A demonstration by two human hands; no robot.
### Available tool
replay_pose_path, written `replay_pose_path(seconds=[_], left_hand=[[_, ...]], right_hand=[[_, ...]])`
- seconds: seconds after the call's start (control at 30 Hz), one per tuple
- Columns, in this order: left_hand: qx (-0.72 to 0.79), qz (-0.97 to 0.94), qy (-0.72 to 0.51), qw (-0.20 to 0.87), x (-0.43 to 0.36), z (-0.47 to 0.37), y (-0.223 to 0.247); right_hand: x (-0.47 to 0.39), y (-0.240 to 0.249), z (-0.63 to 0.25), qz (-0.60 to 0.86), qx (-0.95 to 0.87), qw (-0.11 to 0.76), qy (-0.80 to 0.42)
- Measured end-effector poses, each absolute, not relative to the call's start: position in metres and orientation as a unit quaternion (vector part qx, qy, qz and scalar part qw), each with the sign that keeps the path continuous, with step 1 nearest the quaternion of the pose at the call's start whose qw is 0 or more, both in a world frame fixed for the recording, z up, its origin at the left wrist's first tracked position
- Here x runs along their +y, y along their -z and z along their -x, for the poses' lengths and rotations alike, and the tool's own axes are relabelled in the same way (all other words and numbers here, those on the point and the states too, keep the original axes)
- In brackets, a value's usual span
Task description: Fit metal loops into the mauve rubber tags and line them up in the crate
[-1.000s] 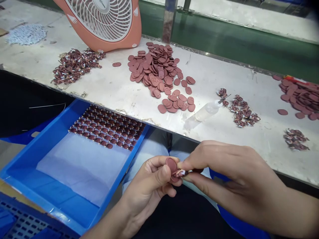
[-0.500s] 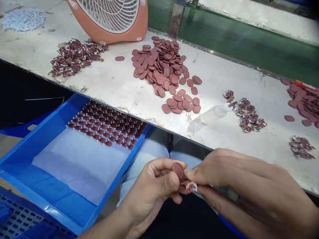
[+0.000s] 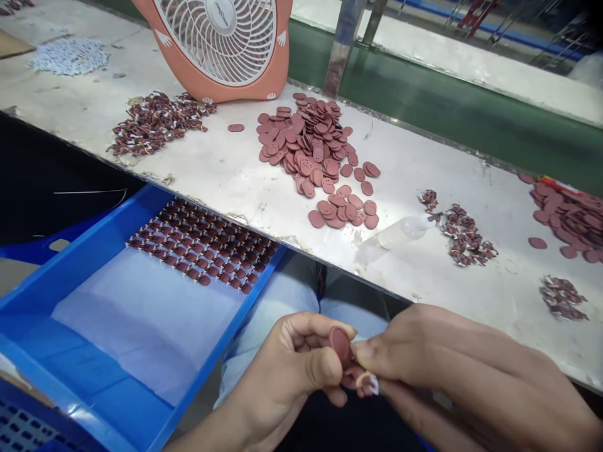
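Over my lap, my left hand (image 3: 301, 364) pinches a maroon oval disc (image 3: 340, 346) between thumb and fingers. My right hand (image 3: 424, 358) is closed at the disc's right edge, its thumb and forefinger gripping a small maroon figure piece (image 3: 362, 380) with a white tip and a tan band. The small piece meets the lower part of the disc; the exact contact is hidden by the fingers. In front of me on the table lie a heap of maroon oval discs (image 3: 320, 147) and a translucent bottle (image 3: 400, 233) with a dark tip, lying on its side.
A blue tray (image 3: 188, 389) at left holds rows of assembled maroon pieces (image 3: 202, 245) on a white sheet. An orange fan (image 3: 226, 88) stands behind a pile of small maroon parts (image 3: 157, 122). More discs (image 3: 570, 216) and small clusters (image 3: 563, 297) lie at right.
The view has tilted up slightly, so the table and hands sit lower in the picture. Both hands keep nearly the same grip on the disc and small piece.
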State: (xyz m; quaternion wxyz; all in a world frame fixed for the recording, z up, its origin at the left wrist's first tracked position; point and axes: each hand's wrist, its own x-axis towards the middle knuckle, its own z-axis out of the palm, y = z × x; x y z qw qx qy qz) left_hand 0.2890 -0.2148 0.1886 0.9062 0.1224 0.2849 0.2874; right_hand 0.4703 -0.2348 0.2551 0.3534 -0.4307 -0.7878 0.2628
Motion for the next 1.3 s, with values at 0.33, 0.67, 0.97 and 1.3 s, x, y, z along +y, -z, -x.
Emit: replay_pose_path(seconds=[0.33, 0.67, 0.97, 1.3], left_hand=[[0.225, -0.111, -0.283, 0.926, -0.209, -0.281, -0.174], [0.202, -0.079, -0.282, 0.935, -0.207, -0.272, -0.162], [0.246, -0.098, -0.295, 0.918, -0.2, -0.264, -0.155], [0.463, -0.211, -0.52, 0.686, -0.21, -0.257, -0.16]], right_hand=[[-0.227, -0.254, -0.469, 0.444, -0.802, 0.319, -0.241], [-0.22, -0.239, -0.46, 0.439, -0.77, 0.342, -0.313], [-0.213, -0.226, -0.445, 0.464, -0.759, 0.376, -0.262], [-0.2, -0.174, -0.4, 0.416, -0.804, 0.425, 0.013]])
